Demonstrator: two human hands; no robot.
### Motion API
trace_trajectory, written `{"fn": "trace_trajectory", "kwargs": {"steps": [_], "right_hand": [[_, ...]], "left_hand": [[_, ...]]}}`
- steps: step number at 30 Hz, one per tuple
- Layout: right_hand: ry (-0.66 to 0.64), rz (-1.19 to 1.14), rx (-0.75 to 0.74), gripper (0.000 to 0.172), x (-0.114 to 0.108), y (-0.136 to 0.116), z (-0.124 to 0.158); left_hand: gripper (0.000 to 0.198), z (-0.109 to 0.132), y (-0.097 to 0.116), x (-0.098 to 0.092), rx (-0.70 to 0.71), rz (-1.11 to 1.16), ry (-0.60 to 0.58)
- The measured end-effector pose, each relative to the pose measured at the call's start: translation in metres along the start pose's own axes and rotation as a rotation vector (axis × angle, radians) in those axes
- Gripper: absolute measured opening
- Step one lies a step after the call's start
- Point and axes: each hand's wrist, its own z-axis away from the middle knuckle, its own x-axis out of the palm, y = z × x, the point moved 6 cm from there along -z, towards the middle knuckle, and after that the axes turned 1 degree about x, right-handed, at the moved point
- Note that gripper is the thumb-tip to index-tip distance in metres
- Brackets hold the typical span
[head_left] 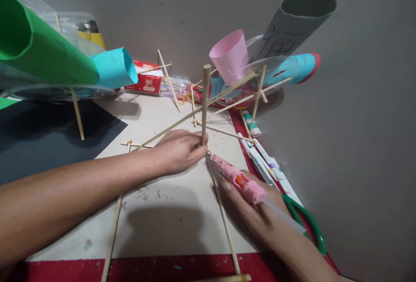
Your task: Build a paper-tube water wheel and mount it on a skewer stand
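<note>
My left hand (180, 150) reaches in from the left and pinches the foot of an upright wooden stick (206, 100) between thumb and fingers. That foot stands at a joint of a stick frame (224, 217) lying on the white board. In my right hand (260, 212) is a pink hot glue gun (235, 178), with a translucent glue stick (282, 215) coming out of its back end. The gun's nozzle is at the foot of the upright stick, right by my left fingertips. A slanting stick (172, 125) passes just above my left hand.
Green-handled scissors (313, 223) and white tubes lie to the right. Behind stand a pink paper tube (230, 54), a grey paper tube (297, 22) and more joined sticks. At left are a green paper tube (48, 48), a blue one (113, 67) and black paper (42, 130).
</note>
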Motion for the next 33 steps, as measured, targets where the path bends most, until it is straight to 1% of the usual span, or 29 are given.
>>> {"fn": "trace_trajectory", "kwargs": {"steps": [7, 11, 23, 26, 31, 33], "right_hand": [[-0.006, 0.102, -0.062, 0.036, 0.003, -0.005, -0.001], [0.004, 0.139, -0.066, 0.035, 0.001, -0.008, -0.002], [-0.022, 0.100, -0.046, 0.032, 0.002, -0.005, 0.002], [-0.027, 0.063, -0.016, 0.035, 0.000, -0.002, 0.004], [-0.047, -0.084, 0.051, 0.040, -0.002, 0.000, 0.008], [0.001, -0.159, 0.092, 0.043, -0.007, -0.001, 0.007]], "left_hand": [[0.023, 0.000, 0.000, 0.001, -0.004, -0.015, -0.006], [0.023, 0.001, 0.000, 0.001, -0.001, -0.018, -0.005], [0.026, 0.000, 0.001, 0.001, -0.011, -0.056, -0.038], [0.026, 0.000, 0.000, 0.001, -0.024, -0.053, -0.043], [0.026, 0.000, -0.001, 0.002, -0.030, -0.047, -0.053], [0.026, 0.000, -0.001, 0.002, -0.026, -0.046, -0.055]]}}
